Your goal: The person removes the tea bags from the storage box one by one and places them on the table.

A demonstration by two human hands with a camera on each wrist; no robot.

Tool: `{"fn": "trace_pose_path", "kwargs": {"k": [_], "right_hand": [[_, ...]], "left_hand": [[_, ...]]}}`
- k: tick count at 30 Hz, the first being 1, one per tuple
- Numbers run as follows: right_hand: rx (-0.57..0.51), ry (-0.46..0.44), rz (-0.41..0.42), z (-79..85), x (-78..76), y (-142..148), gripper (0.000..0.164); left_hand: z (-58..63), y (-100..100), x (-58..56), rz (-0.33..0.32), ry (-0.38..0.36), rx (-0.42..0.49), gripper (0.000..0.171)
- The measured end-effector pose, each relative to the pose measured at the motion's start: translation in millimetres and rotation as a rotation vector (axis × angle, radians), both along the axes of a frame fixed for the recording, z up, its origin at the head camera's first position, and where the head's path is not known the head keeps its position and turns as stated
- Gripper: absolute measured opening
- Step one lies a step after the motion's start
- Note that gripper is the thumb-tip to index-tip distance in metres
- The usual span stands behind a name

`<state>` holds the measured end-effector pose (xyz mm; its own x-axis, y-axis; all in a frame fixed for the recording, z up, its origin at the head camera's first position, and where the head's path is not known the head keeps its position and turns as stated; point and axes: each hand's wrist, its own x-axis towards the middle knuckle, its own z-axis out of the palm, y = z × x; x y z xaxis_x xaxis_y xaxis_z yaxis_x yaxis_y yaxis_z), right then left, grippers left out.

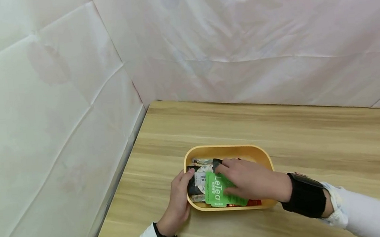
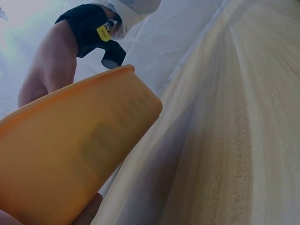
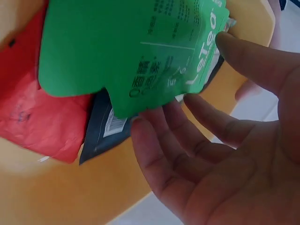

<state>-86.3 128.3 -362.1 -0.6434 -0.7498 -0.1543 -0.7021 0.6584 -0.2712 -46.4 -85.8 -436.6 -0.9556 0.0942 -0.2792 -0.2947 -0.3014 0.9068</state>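
A yellow plastic tub [image 1: 228, 146] with rounded corners holds several flat packets. My left hand [image 1: 179, 196] grips its left end, thumb over the rim and fingers outside. In the left wrist view the tub's wall [image 2: 89, 140] hides most of that hand. Inside, my right hand [image 1: 249, 177] pinches a green LeTea packet [image 1: 214, 191] by its edge. The right wrist view shows the thumb and fingertips at the border of the green packet [image 3: 108, 51]. Beneath it lie a red packet [image 3: 51, 126] and a dark packet with a barcode [image 3: 105, 133]. A black-and-white packet [image 1: 196, 187] is near my left thumb.
The tub stands on a wood-grain table [image 1: 301, 154]. Pale fabric walls [image 1: 254, 34] rise behind the table and along its left side. Black straps [image 1: 303, 195] are round both wrists.
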Motion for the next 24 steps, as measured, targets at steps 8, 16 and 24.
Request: {"fn": "trace_pose_path", "kwargs": {"k": [8, 16, 24], "right_hand": [[-0.032, -0.204, 0.033, -3.0, -2.2, -3.2, 0.04], [-0.194, -0.151, 0.077, 8.4, -7.1, 1.1, 0.02], [-0.565, -0.397, -0.227, 13.8, -47.6, 19.0, 0.026]], "left_hand": [[-5.8, -1.3, 4.1, 0.009, -0.009, -0.028, 0.056], [-9.5, -5.0, 7.9, 0.028, -0.032, -0.001, 0.059], [-15.1, -7.5, 9.5, 0.038, -0.032, -0.012, 0.059]]}}
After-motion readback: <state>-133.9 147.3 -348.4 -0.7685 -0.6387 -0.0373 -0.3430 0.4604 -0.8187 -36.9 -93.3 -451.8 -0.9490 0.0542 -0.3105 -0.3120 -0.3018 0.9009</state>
